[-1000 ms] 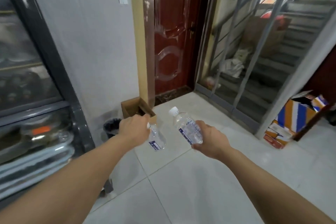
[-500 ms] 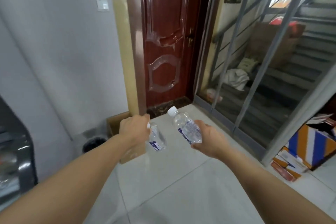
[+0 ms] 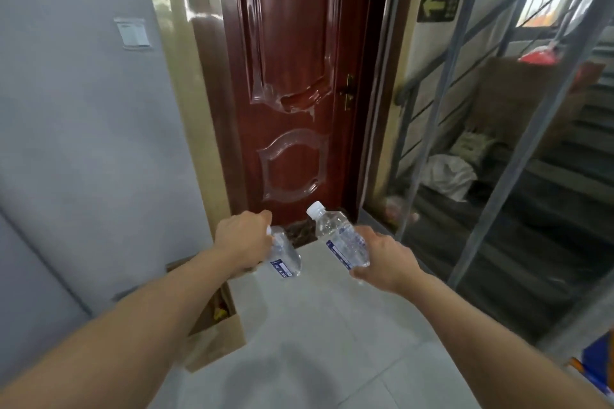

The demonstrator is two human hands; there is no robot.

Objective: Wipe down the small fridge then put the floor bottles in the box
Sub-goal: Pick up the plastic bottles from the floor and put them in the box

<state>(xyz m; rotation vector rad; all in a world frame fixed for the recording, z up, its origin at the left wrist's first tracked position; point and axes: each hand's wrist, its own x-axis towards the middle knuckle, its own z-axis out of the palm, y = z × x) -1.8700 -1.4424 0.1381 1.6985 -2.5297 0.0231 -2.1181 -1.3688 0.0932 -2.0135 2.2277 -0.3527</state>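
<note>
Left hand (image 3: pixel 244 241) grips one bottle (image 3: pixel 285 257) by the neck; right hand (image 3: pixel 387 261) grips the other bottle (image 3: pixel 342 239) around its body. Both bottles are off the floor. Box (image 3: pixel 216 332) stands below the left arm; deposit pending. Fridge not visible.

I saw the open cardboard box (image 3: pixel 212 339) below my left forearm, its mouth partly covered by that arm; bare tiled floor (image 3: pixel 332 325) lay beside it.

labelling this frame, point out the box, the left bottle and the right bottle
box (image 3: pixel 219 339), head view, front cardboard wall
left bottle (image 3: pixel 285 259), head view, clear body above label
right bottle (image 3: pixel 344 244), head view, labelled middle
</note>
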